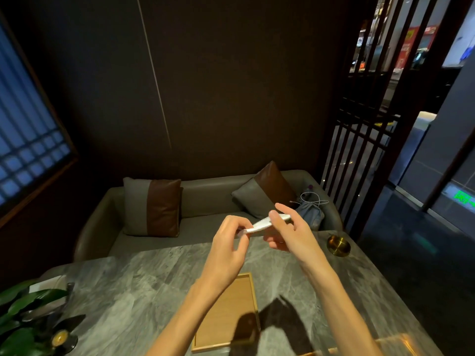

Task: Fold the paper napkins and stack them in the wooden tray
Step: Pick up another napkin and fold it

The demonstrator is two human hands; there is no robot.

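A white paper napkin (pixel 262 224), seen edge-on as a thin folded strip, is held in the air above the far part of the table. My left hand (pixel 228 249) pinches its left end with fingertips. My right hand (pixel 289 233) grips its right end, thumb over the top. Below my forearms a shallow wooden tray (pixel 221 327) lies on the grey marble table (pixel 144 283); the part of it I see holds nothing, and my left forearm covers its upper left part.
A green plant and a small candle holder (pixel 60 339) stand at the table's left front. A brass bowl (pixel 338 244) sits at the far right corner. A sofa with two cushions (pixel 151 207) and a bag with a cable (pixel 311 210) lies beyond the table.
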